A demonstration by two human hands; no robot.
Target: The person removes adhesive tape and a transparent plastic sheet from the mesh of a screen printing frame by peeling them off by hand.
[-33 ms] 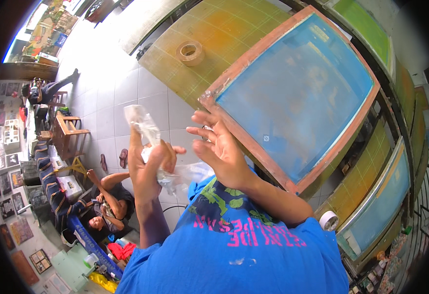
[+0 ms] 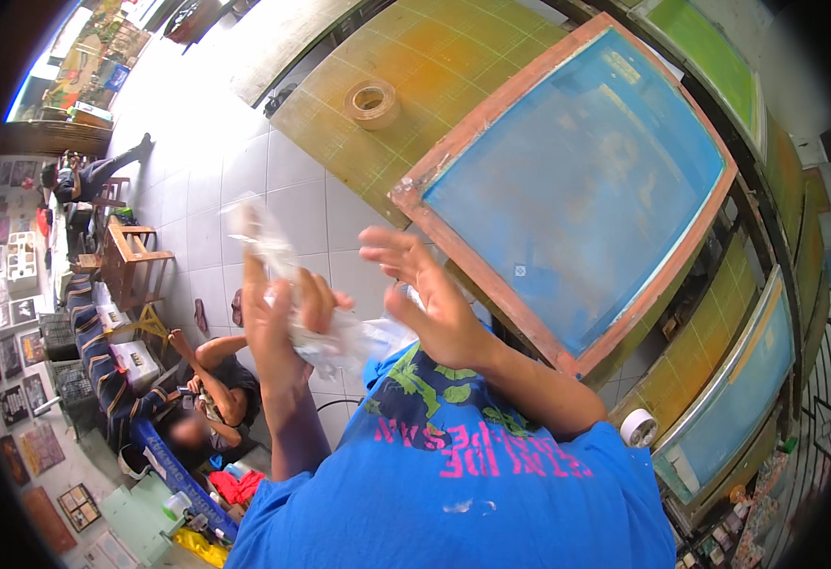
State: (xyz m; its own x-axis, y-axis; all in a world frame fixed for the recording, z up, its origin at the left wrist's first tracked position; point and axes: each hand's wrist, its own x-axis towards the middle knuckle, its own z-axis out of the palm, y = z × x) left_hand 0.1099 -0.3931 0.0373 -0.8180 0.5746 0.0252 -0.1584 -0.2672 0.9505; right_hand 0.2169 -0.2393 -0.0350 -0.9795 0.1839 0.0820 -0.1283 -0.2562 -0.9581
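Thin, crumpled clear plastic (image 2: pixel 335 343) wraps round the fingers of my left hand (image 2: pixel 281 327) and trails below them toward my shirt. Its index finger points up inside the plastic, while the other fingers curl into it. Whether it is a glove or a bag, I cannot tell. My right hand (image 2: pixel 446 318) is raised just to the right, fingers apart, with a pale bit of plastic showing behind its palm. Beyond that hand lies a screen-printing frame (image 2: pixel 491 133) of reddish wood with blue mesh (image 2: pixel 586 190), its near left edge close to my fingers.
A roll of tan tape (image 2: pixel 387 116) rests on the yellow-green gridded table (image 2: pixel 434 47) under the frame. At right, another blue screen (image 2: pixel 733 384) leans by a white roll (image 2: pixel 638 429). One person (image 2: pixel 226 398) sits low at left; another (image 2: pixel 102 177) is farther off near a wooden stool (image 2: pixel 131 251).
My left hand has shifted slightly left, its fingers curling differently in the plastic. The lower part of the plastic has swung left. My right hand has turned a little.
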